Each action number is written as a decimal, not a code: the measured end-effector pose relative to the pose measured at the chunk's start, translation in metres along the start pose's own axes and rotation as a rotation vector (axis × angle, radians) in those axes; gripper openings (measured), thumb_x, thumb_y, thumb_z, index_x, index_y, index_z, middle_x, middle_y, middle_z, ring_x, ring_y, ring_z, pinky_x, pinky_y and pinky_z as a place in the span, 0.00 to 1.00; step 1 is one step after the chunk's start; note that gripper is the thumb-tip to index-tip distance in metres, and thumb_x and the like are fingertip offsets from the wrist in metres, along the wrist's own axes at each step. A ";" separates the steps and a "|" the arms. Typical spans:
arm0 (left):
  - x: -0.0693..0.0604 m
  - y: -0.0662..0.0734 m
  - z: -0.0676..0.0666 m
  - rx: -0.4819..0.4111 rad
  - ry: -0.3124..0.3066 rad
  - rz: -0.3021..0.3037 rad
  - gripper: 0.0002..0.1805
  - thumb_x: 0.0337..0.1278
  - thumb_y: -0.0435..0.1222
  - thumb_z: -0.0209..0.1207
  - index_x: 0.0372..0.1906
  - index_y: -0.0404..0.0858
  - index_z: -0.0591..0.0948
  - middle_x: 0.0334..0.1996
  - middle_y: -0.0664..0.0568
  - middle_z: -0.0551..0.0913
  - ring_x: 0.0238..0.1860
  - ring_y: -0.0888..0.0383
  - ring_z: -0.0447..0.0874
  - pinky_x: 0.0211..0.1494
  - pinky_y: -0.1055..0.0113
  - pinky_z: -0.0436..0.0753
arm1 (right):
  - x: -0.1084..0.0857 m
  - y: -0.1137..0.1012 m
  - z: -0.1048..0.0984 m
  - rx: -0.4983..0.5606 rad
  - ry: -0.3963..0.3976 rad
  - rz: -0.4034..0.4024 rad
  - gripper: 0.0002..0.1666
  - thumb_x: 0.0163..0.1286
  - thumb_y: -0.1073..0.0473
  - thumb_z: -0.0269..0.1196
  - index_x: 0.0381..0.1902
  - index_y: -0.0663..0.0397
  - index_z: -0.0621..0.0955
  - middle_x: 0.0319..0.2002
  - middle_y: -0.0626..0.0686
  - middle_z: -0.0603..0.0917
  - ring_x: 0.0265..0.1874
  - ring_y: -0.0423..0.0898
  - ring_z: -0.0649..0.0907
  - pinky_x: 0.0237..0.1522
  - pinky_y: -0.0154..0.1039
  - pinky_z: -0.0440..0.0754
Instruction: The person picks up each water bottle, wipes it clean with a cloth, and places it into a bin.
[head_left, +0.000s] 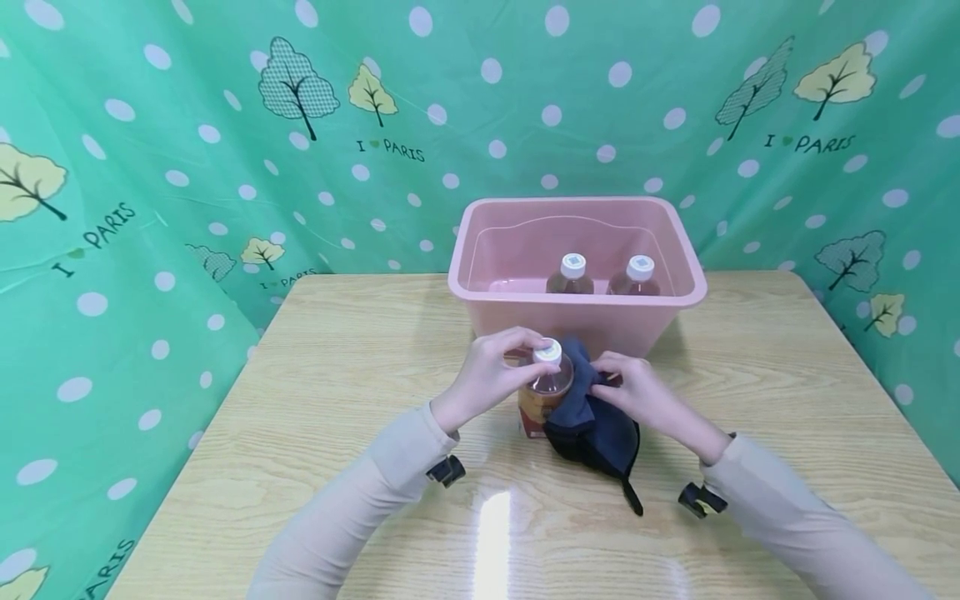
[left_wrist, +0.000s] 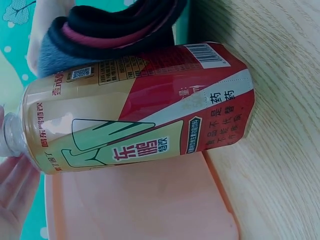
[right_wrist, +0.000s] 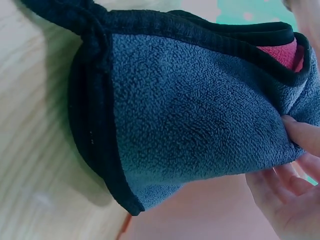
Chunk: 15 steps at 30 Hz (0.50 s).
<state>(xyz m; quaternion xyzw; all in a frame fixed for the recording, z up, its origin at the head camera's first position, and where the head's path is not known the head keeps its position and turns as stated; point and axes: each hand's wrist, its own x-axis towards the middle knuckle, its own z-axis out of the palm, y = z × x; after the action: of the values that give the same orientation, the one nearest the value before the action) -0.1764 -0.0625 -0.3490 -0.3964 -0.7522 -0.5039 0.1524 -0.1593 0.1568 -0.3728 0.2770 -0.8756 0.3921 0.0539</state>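
Observation:
A plastic drink bottle (head_left: 536, 407) with a white cap stands upright in front of the pink bin. My left hand (head_left: 492, 365) pinches it at the cap between thumb and fingers. In the left wrist view the bottle (left_wrist: 150, 107) shows a red, cream and green printed label. Beside it on the right, my right hand (head_left: 636, 388) pinches the upper part of a dark grey-blue cloth (head_left: 600, 429) with black edging. A pink layer shows inside the folds of the cloth (right_wrist: 195, 100) in the right wrist view. Whether the bottle's base touches the table cannot be told.
The pink bin (head_left: 577, 298) stands at the table's back. Inside it, toward the right, are two white-capped bottles, one bottle (head_left: 572, 279) left of the other bottle (head_left: 637, 279). A green dotted curtain (head_left: 420, 92) hangs behind the wooden table (head_left: 360, 358).

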 end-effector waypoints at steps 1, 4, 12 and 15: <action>0.000 0.000 0.000 0.000 -0.001 0.000 0.13 0.37 0.30 0.67 0.33 0.31 0.79 0.32 0.46 0.82 0.33 0.61 0.80 0.36 0.70 0.82 | -0.001 0.002 0.002 -0.002 0.002 0.000 0.10 0.50 0.76 0.62 0.33 0.68 0.81 0.27 0.52 0.79 0.30 0.47 0.78 0.33 0.41 0.81; 0.000 0.001 0.000 0.005 -0.005 -0.004 0.12 0.38 0.30 0.67 0.33 0.31 0.79 0.32 0.46 0.82 0.34 0.60 0.80 0.36 0.70 0.82 | -0.002 0.006 0.005 -0.014 0.004 -0.008 0.10 0.50 0.76 0.62 0.33 0.68 0.81 0.28 0.52 0.78 0.31 0.47 0.78 0.33 0.40 0.81; 0.000 0.003 -0.001 0.014 -0.008 -0.015 0.12 0.39 0.31 0.66 0.33 0.31 0.79 0.33 0.46 0.82 0.33 0.58 0.81 0.37 0.73 0.81 | -0.003 0.014 0.014 -0.062 -0.042 0.021 0.09 0.50 0.75 0.63 0.32 0.64 0.81 0.27 0.50 0.79 0.30 0.44 0.77 0.34 0.41 0.79; 0.000 0.002 0.000 0.016 -0.010 -0.017 0.12 0.40 0.31 0.66 0.33 0.32 0.79 0.33 0.46 0.82 0.33 0.59 0.81 0.37 0.73 0.81 | -0.003 0.017 0.017 -0.086 -0.058 0.030 0.09 0.50 0.74 0.63 0.32 0.65 0.81 0.28 0.51 0.79 0.31 0.45 0.78 0.34 0.41 0.78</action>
<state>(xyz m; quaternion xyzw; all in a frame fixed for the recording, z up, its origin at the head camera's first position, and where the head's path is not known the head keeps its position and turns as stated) -0.1747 -0.0623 -0.3471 -0.3912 -0.7602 -0.4972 0.1478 -0.1634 0.1549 -0.3965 0.2725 -0.8968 0.3468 0.0345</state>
